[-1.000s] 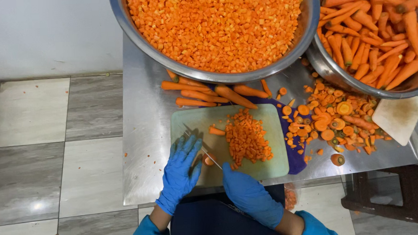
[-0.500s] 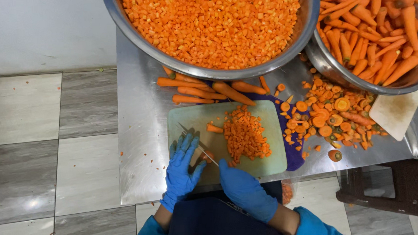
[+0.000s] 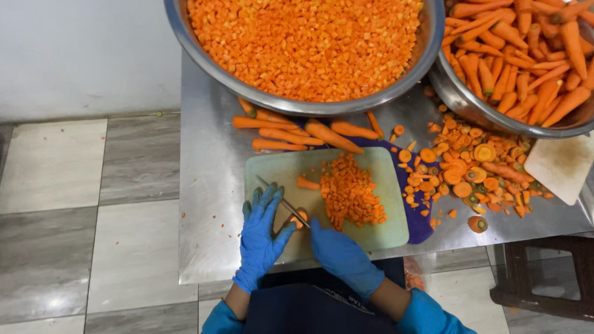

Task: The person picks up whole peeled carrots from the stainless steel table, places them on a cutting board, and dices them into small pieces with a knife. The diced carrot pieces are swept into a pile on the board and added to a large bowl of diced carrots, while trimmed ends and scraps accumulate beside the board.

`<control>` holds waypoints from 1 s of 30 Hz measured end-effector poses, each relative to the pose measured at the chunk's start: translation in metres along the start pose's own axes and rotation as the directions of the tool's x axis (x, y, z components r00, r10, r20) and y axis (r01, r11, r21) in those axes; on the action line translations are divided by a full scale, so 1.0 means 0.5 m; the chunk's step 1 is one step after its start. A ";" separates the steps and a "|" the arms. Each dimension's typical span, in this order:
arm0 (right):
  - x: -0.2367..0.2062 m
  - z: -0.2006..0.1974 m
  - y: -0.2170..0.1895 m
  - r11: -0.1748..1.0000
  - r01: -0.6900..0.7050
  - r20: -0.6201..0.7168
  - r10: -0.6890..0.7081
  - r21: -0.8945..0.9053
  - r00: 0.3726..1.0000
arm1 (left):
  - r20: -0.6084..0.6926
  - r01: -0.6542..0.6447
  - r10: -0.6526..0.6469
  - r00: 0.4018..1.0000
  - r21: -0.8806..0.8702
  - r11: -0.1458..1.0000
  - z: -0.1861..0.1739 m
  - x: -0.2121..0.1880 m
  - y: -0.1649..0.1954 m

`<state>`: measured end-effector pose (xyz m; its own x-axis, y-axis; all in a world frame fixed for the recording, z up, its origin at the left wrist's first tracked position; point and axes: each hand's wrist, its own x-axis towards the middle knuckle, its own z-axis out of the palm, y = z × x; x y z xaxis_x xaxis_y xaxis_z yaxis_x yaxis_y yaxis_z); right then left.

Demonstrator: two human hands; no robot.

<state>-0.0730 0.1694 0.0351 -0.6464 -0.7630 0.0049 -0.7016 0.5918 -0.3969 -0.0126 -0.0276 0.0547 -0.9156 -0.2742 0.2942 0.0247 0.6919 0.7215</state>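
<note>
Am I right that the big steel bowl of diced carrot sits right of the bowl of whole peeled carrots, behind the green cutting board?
Not quite. In the head view the bowl of diced carrot sits left of the bowl of whole peeled carrots. Both are behind the green cutting board, as you said.

Steel bowl w/ diced carrot (image 3: pixel 304 33), bowl w/ whole carrots (image 3: pixel 525 43).

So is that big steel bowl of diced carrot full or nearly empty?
Full. The big steel bowl is heaped with diced carrot nearly to its rim; none of its bottom shows.
</note>
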 end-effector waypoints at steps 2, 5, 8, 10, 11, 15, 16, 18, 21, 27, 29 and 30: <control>-0.018 -0.013 0.003 0.991 0.132 -0.165 -0.131 -0.008 0.977 | 0.002 -0.002 0.002 1.000 0.031 1.000 -0.001 -0.004 -0.004; -0.039 -0.022 -0.002 0.994 -0.040 -0.081 0.049 0.103 0.996 | -0.044 -0.033 0.035 0.998 0.046 0.998 -0.003 -0.013 -0.017; -0.057 -0.024 -0.013 0.993 -0.086 0.019 0.085 0.084 0.996 | -0.086 -0.079 0.083 0.993 0.053 0.996 -0.004 -0.021 -0.029; -0.062 -0.023 -0.018 0.998 0.054 -0.109 -0.056 -0.015 0.993 | -0.111 -0.096 0.103 0.988 0.066 0.993 -0.004 -0.019 -0.035; -0.062 -0.023 -0.019 0.990 0.121 -0.162 -0.131 -0.069 0.978 | -0.098 -0.100 0.109 0.989 0.091 0.991 -0.004 -0.017 -0.038; -0.058 -0.018 -0.016 0.995 0.086 -0.059 -0.089 -0.053 0.994 | -0.035 -0.077 0.083 0.996 0.156 0.985 -0.003 -0.006 -0.040; -0.055 -0.017 -0.015 0.993 0.080 -0.018 -0.082 -0.083 0.996 | -0.019 -0.066 0.071 0.997 0.162 0.985 -0.003 -0.005 -0.039; -0.053 -0.017 -0.014 0.992 0.072 0.018 -0.071 -0.099 0.997 | -0.019 -0.021 0.025 1.000 0.182 0.983 -0.003 -0.005 -0.038; -0.052 -0.019 -0.020 0.983 0.112 -0.010 -0.115 -0.145 0.993 | -0.012 0.011 -0.009 1.000 0.190 0.982 -0.004 -0.008 -0.038; -0.040 -0.014 -0.034 0.940 0.086 0.080 -0.063 -0.330 0.995 | 0.039 0.084 -0.093 0.995 0.181 0.980 -0.010 -0.002 -0.037; -0.022 -0.001 -0.034 0.963 -0.169 0.281 0.225 -0.211 0.933 | 0.044 0.090 -0.099 0.994 0.172 0.981 -0.012 0.003 -0.036; -0.019 0.005 -0.033 0.974 -0.071 0.175 0.110 -0.214 0.978 | 0.056 0.100 -0.111 0.992 0.162 0.982 -0.013 0.003 -0.035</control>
<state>-0.0545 0.1663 0.0392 -0.6570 -0.7270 -0.1995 -0.7017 0.6865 -0.1906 -0.0117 -0.0445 0.0467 -0.9336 -0.3114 0.1773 -0.1327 0.7601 0.6362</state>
